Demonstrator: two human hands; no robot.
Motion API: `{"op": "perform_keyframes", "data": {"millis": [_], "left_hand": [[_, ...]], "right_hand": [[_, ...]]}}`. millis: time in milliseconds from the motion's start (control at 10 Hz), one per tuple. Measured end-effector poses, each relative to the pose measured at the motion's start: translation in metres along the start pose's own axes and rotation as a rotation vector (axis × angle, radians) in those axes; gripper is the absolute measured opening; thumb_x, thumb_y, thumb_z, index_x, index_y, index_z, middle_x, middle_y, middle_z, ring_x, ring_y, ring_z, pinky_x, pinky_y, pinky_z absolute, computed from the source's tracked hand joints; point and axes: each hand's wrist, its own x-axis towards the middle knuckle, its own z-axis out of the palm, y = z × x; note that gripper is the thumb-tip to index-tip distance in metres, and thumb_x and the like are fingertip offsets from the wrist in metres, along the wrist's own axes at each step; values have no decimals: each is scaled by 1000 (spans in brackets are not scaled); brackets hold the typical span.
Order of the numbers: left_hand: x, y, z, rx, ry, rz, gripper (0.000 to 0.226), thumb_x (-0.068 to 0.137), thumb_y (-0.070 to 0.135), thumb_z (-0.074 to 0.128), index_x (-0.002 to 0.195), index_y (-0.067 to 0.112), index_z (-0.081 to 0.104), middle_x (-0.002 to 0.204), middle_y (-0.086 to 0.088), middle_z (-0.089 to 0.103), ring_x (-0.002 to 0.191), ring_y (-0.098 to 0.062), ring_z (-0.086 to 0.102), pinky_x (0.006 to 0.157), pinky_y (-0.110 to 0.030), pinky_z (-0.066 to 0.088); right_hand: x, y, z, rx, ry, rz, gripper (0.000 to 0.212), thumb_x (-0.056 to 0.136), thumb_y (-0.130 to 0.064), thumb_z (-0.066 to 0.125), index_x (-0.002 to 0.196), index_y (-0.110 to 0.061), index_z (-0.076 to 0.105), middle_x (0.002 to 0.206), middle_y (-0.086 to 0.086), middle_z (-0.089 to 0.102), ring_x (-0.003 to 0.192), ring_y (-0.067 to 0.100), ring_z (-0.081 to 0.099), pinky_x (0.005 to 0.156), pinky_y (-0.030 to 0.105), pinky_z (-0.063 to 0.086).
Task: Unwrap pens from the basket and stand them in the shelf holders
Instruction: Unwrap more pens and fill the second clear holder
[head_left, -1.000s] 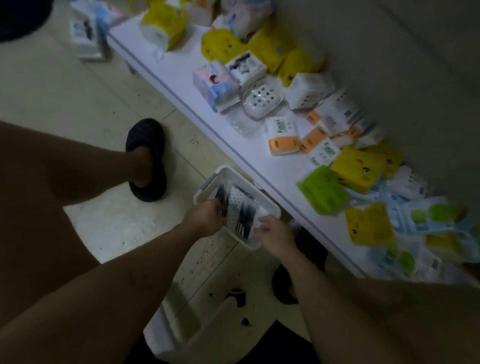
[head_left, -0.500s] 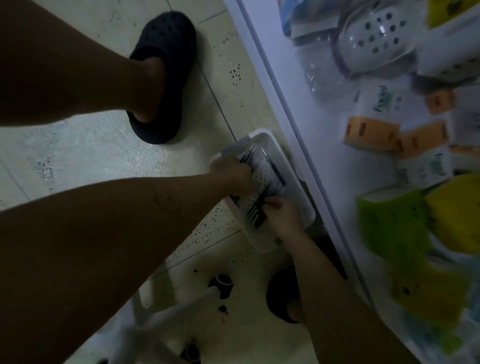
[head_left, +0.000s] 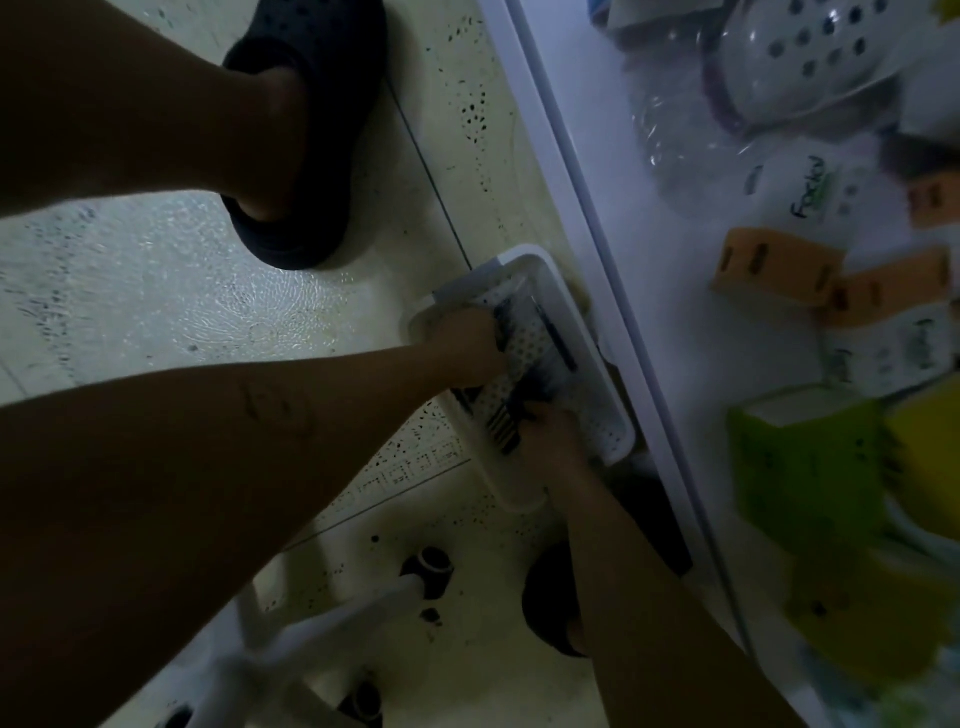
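A white perforated basket (head_left: 615, 415) stands on the floor against the edge of a low white shelf (head_left: 587, 218). Inside it lies a wrapped pack of dark pens (head_left: 527, 371), and a single dark pen (head_left: 558, 338) lies along the basket's right side. My left hand (head_left: 467, 348) grips the pack's upper left end, fingers curled at its edge. My right hand (head_left: 550, 434) holds the pack's lower end. The dim light hides the fingertips. No pen holders are in view.
My feet in black slippers stand at the upper left (head_left: 306, 156) and below the basket (head_left: 550, 597). A white chair base with castors (head_left: 431, 566) lies at the bottom. The shelf carries a perforated white bowl (head_left: 810, 52), orange-banded tissue packs (head_left: 774, 270) and green (head_left: 810, 467) and yellow packs.
The view has dropped much closer to the basket. Both hands, still holding the pen pack, have sunk lower into the basket.
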Motion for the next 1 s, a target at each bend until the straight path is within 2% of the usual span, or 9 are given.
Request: {"op": "perform_keyframes", "data": {"millis": [100,200,400,500,600,700,800,900,1000], "left_hand": [[-6,6,2,39,39,43,21,92,21,51,95,10,69,88,-5,65,82,-19,60,64,-22,46],[-19,14,-2,95,55,94,20,97,20,47,102,13,65,86,2,57,88,-17,59,64,-16,45],[-38,15,-8,7,44,45,17,89,11,57,99,7,70,101,-12,69,87,-23,65,72,-29,54],[-50,10,-14,-62,-18,87,40,90,8,56,130,14,53,121,-15,61,95,-24,63,68,-27,51],[-56,4,-19,-184,-166,103,92,88,4,60,153,29,-1,146,-22,35,102,-35,64,66,-32,53],[-58,3,-26,-301,-270,73,103,89,2,58,148,38,-18,142,-29,36,83,-35,70,63,-45,59],[-57,6,-32,-334,-325,-18,94,89,-4,55,151,38,-1,138,-29,43,79,-31,71,64,-47,60],[-55,6,-36,-321,-231,-37,73,90,-2,52,149,30,23,129,-20,51,79,-28,68,56,-36,59],[-57,11,-40,-291,-101,69,45,91,3,51,134,15,47,116,-13,59,95,-26,62,72,-37,57]], "right_hand": [[-10,-1,-3,70,52,-28,25,98,-3,41,85,-5,62,85,5,60,79,15,54,64,15,41],[-19,-7,-6,65,30,-78,30,99,-10,41,121,-11,62,110,3,62,102,19,56,86,27,42],[-19,-16,-6,-1,-22,-51,30,100,-12,40,123,-6,59,110,8,59,90,17,52,82,27,43],[-13,-19,-1,-99,-46,-38,22,100,-12,40,112,-9,58,104,8,56,89,18,48,77,27,39],[-2,-21,3,-143,-45,-25,25,101,-13,37,116,-9,56,111,12,57,91,17,45,79,26,36],[5,-26,2,-172,-67,13,34,102,-16,36,130,-6,53,131,16,53,103,24,49,88,30,41],[10,-31,-1,-234,-82,78,42,100,-16,43,140,-4,43,145,19,39,133,34,38,107,37,31],[10,-35,3,-261,-48,65,46,99,-13,42,144,-2,35,152,17,27,140,33,27,111,35,24],[10,-31,5,-218,34,46,36,98,-14,44,132,-2,49,137,17,44,127,31,43,99,33,37]]}}
